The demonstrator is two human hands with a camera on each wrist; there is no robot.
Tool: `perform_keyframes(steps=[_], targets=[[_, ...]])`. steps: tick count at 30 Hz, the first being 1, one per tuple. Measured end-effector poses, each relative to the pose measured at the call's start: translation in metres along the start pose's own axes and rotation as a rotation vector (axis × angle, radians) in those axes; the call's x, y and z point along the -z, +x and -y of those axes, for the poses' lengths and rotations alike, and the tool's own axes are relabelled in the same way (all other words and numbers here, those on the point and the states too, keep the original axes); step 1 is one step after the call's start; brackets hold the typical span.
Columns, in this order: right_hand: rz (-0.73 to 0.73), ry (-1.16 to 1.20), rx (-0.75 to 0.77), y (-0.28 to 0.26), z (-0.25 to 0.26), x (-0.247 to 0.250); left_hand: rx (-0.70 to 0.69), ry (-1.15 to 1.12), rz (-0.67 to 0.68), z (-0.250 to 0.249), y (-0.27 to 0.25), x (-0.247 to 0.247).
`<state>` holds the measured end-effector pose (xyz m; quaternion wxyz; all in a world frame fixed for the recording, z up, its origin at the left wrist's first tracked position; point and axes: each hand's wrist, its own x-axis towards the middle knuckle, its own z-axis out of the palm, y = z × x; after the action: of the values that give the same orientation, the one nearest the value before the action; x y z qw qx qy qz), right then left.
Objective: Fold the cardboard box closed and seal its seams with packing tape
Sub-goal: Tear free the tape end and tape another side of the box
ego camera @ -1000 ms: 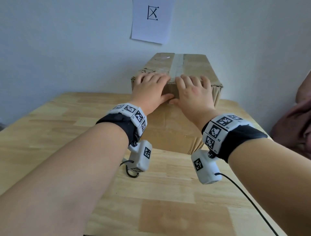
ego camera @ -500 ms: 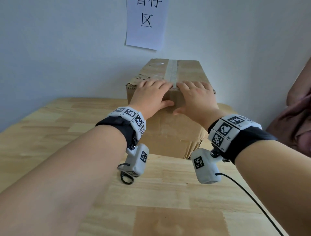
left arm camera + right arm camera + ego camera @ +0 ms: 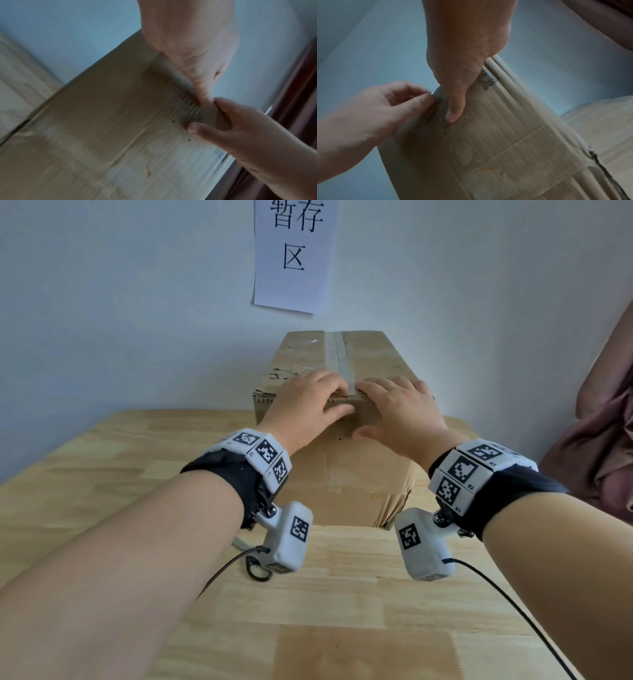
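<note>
The cardboard box (image 3: 346, 474) is sitting at the centre of the frame on the wooden counter (image 3: 102, 474), closed, with a packing tape strip (image 3: 337, 354) running along its top seam. My left hand (image 3: 305, 402) and right hand (image 3: 400, 405) are both hooking over the near top edge, fingers curled on top and thumbs pressing the front face, each grip clasping the box beside the tape.
</note>
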<state>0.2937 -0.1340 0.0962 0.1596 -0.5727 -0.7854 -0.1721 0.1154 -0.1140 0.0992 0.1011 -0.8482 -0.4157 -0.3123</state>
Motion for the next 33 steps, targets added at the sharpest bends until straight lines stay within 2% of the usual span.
perform_keyframes(steps=[2,4,7,14,17,19,21,23,24,25,26,29,31,33], targets=[[-0.016,0.028,-0.009,-0.002,0.000,0.001,0.046,0.169,0.228,-0.002,0.013,0.005],[-0.021,0.066,-0.014,-0.004,0.000,0.002,0.043,0.212,0.398,-0.001,0.026,0.009],[-0.008,0.099,-0.025,0.001,-0.001,0.002,0.046,0.193,0.471,0.003,0.034,0.007],[-0.005,0.115,-0.063,0.004,-0.002,0.001,0.079,0.134,0.198,-0.006,0.015,0.001],[0.005,0.071,-0.120,0.002,0.001,0.000,-0.015,0.001,0.028,-0.005,0.009,0.009],[-0.014,0.028,-0.156,-0.003,0.007,-0.005,-0.044,-0.007,-0.019,-0.002,-0.002,0.017],[-0.147,0.027,-0.101,-0.014,0.020,-0.014,-0.043,0.034,-0.061,0.006,-0.021,0.022],[-0.335,0.039,0.034,-0.028,0.042,-0.029,-0.011,0.056,-0.110,0.020,-0.044,0.023],[-0.364,0.061,0.092,-0.035,0.055,-0.036,0.020,0.054,-0.122,0.029,-0.058,0.021],[-0.347,0.078,0.136,-0.040,0.069,-0.044,0.063,0.049,-0.122,0.037,-0.071,0.019],[-0.262,0.110,0.152,-0.043,0.082,-0.052,0.119,0.048,-0.108,0.045,-0.085,0.015],[0.065,0.253,0.083,-0.047,0.111,-0.068,0.294,0.086,-0.047,0.066,-0.123,0.008],[0.153,0.328,0.040,-0.045,0.122,-0.078,0.407,0.110,0.025,0.077,-0.146,0.003],[0.210,0.371,0.016,-0.042,0.132,-0.087,0.537,0.132,0.160,0.087,-0.167,-0.008]])
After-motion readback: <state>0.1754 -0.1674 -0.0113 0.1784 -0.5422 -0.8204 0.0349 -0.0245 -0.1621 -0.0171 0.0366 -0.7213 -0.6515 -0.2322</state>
